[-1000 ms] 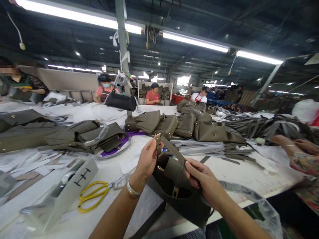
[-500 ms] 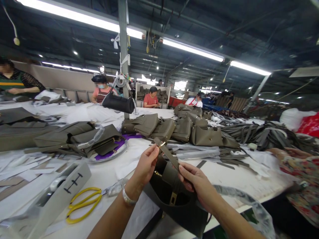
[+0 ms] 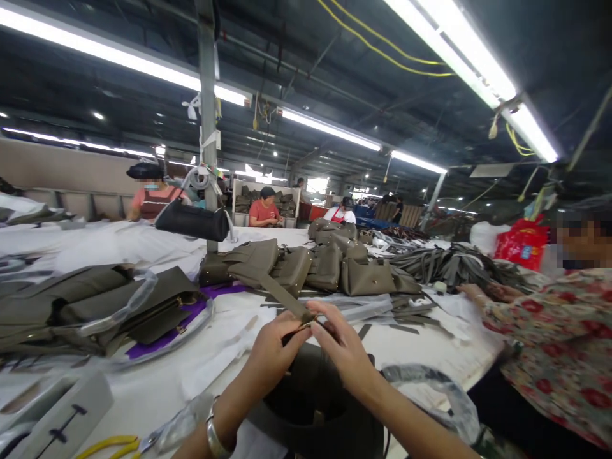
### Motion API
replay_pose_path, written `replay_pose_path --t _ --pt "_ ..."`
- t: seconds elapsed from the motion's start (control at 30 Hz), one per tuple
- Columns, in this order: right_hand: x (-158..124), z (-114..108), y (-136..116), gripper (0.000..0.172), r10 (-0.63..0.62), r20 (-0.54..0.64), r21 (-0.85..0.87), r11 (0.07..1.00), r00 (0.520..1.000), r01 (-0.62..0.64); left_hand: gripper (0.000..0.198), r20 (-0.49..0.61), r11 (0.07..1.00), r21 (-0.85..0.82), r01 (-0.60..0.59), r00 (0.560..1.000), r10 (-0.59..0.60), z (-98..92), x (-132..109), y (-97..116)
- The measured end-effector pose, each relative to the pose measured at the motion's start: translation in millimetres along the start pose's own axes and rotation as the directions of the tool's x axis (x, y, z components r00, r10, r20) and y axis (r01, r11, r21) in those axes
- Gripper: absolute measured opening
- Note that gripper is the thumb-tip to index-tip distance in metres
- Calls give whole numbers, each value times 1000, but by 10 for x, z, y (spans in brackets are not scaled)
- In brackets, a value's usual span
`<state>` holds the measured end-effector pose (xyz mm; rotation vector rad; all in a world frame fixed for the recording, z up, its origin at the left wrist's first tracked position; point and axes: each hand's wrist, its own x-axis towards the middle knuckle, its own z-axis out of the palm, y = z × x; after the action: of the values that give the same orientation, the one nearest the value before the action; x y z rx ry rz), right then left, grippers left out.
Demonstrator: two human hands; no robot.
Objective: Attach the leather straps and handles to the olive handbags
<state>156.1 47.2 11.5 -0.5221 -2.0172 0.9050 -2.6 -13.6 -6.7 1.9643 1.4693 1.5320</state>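
Both my hands meet above an olive-grey handbag [image 3: 310, 389] that stands open in front of me. My left hand [image 3: 275, 347] pinches an olive strap [image 3: 287, 298] near a small gold-coloured metal piece. Close against it, my right hand [image 3: 342, 344] has its thumb and fingers closed on the same strap end. The strap's free part sticks up and to the left. My fingers partly hide the metal piece. The inside of the bag is dark, and its lower part runs out of view.
Olive bags [image 3: 296, 268] lie in a row behind my hands, with more bags [image 3: 143, 299] at left. Yellow-handled scissors [image 3: 112, 445] and a white box [image 3: 67, 421] are at lower left. Straps [image 3: 444, 264] are heaped at right, beside a co-worker in a floral sleeve [image 3: 549, 344].
My hands have come together at the strap's metal piece; before, they held the strap apart. The strap now points more to the left. The view has turned right, showing more of the co-worker.
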Motion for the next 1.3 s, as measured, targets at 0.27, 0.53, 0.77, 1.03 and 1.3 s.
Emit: replay_pose_path --t 0.27,0.53,0.77,1.03,1.3 --pt "35 113 15 30 -69 11 -436 897 998 67 33 -13 982 186 -1 1000 3 257 -55 -82" --pt "124 21 -20 19 -285 32 -516 816 958 260 20 65 999 -27 31 997 -29 279 -15 -20" --pt "100 57 -28 15 -153 83 -446 878 985 174 30 -52 967 224 121 992 -112 440 -54 -118" --pt "230 -92 -272 28 -32 -179 297 951 983 85 21 19 987 155 49 998 -52 490 -9 1" --pt "323 -470 -162 24 236 -489 707 671 840 223 30 -169 996 58 73 984 -62 469 26 16"
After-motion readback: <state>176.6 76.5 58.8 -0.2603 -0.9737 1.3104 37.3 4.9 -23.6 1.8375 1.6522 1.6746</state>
